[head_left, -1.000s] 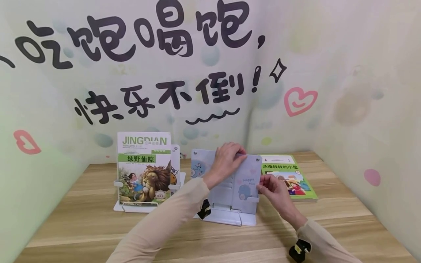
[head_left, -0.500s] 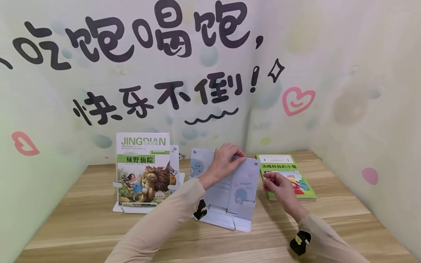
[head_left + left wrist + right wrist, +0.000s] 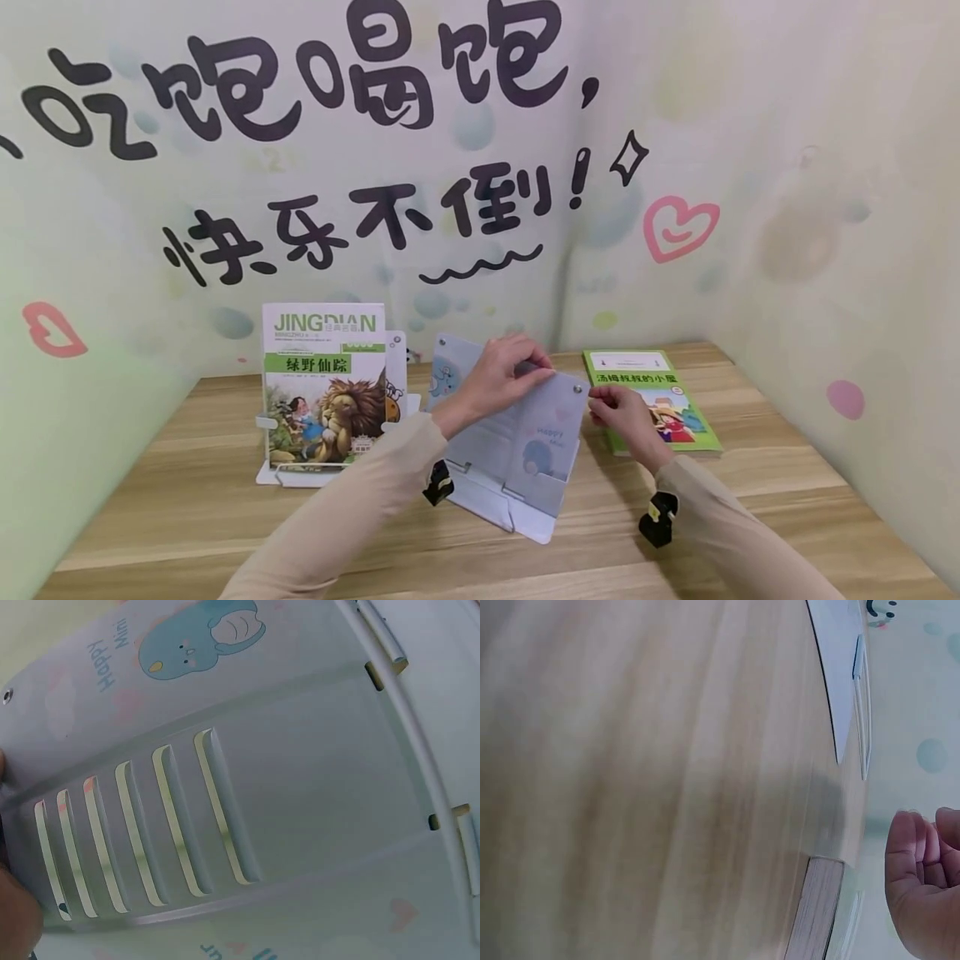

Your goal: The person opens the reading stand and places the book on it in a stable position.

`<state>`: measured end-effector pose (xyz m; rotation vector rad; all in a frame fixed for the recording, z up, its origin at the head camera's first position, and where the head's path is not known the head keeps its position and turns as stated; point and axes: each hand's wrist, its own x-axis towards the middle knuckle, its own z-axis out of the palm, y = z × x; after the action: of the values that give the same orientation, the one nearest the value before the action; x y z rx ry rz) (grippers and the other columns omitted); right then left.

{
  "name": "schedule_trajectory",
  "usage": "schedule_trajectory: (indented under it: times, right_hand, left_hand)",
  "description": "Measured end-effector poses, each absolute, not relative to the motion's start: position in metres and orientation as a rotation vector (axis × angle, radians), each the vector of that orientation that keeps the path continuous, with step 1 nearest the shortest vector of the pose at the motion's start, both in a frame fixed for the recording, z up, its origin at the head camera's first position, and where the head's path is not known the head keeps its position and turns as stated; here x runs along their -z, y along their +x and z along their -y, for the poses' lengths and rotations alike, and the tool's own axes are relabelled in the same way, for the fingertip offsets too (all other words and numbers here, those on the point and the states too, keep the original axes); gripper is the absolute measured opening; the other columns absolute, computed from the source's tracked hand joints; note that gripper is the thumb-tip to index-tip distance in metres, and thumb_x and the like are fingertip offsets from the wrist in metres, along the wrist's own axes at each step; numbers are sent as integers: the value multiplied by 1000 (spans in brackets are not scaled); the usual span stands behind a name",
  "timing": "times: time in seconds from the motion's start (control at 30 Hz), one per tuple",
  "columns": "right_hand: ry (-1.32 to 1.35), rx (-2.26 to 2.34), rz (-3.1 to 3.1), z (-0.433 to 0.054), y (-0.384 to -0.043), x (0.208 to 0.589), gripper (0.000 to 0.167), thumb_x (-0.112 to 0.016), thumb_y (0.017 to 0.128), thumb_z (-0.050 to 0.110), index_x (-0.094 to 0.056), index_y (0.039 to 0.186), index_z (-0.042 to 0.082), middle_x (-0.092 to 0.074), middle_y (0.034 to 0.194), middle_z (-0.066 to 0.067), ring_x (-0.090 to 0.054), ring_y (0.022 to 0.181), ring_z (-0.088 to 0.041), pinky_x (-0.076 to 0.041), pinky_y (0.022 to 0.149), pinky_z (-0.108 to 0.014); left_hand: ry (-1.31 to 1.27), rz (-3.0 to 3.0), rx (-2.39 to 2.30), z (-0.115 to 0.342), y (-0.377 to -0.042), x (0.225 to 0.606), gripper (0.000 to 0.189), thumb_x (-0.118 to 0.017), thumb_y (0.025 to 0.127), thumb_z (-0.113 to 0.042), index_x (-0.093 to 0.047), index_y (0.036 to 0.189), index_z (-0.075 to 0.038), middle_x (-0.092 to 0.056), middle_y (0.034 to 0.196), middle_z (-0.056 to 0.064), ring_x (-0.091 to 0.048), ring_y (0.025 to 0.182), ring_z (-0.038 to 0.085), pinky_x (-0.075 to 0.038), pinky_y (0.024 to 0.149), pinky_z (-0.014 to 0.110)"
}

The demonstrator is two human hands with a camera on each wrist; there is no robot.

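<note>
The stand [image 3: 501, 450] has turned, left hand [image 3: 504, 375] pinching its top, right hand [image 3: 626, 419] loosely curled beside it.

Wall backdrop [image 3: 480, 312]: "吃饱喝饱,快乐不倒!". Standing book [image 3: 324, 385]: "JINGDIAN", "绿野仙踪". Bookstand [image 3: 498, 454]: "Happy Mini". Flat book [image 3: 641, 379]: "汤姆叔叔的小屋".

Has at the back and both sides a pale wall [image 3: 780, 100], a little creased, with soft spots [image 3: 474, 127] of blue, green and brown. Carries large black Chinese writing [image 3: 393, 221] in two lines, a wavy line [image 3: 486, 262] below, and pink hearts [image 3: 677, 237]. Has below a table [image 3: 180, 508] with light wood grain. Receives soft light, greenish at left.
</note>
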<state>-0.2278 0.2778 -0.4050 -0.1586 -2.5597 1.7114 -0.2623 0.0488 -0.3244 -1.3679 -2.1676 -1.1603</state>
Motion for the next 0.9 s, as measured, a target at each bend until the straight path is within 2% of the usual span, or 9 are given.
schedule_trajectory:
  times: [0.13,0.27,0.4,0.5,0.77,0.9]
  right_hand:
    - [-183,-1659,2615,-275,-233,405,27,-51,95,5,-54,118,-10,-60,107,-23,-59,85,-15,-54,78,-29]
    - [-158,-1573,2646,-272,-239,408,23,-52,92,0,-57,112,-11,-62,99,-21,-59,79,-15,-54,72,-27]
    - [-116,-1406,2704,-268,-243,411,19,-54,89,-3,-61,105,-10,-63,93,-19,-56,75,-16,-49,65,-23]
    - [-120,-1305,2753,-265,-246,412,17,-56,88,-1,-62,102,-8,-64,92,-18,-55,76,-19,-45,64,-24]
    - [-103,-1211,2878,-259,-250,410,13,-58,88,1,-62,98,-7,-64,85,-14,-55,70,-17,-46,61,-25]
    - [-99,-1074,2929,-256,-251,409,9,-61,86,0,-63,92,-6,-63,82,-13,-54,69,-18,-46,61,-27]
  left_hand:
    - [-1402,2155,1165,-44,-260,323,4,-70,84,-11,-66,85,-10,-65,83,-1,-51,76,7,-34,82,26]
    - [-1502,2105,1213,-42,-257,323,4,-70,83,-9,-67,85,-6,-65,82,1,-50,71,6,-42,68,18]
    - [-1585,2071,1233,-41,-255,324,5,-70,83,-8,-66,84,-5,-65,82,3,-50,67,5,-44,57,16]
    - [-1613,2046,1223,-39,-252,325,6,-71,82,-7,-66,83,-6,-66,81,2,-50,67,5,-44,56,16]
    - [-1673,2026,1170,-30,-242,323,7,-73,81,-9,-66,81,-10,-66,80,-2,-53,75,5,-39,72,21]
    - [-1706,2024,1167,-29,-240,323,6,-72,81,-8,-67,81,-10,-66,80,-2,-54,77,4,-40,74,22]
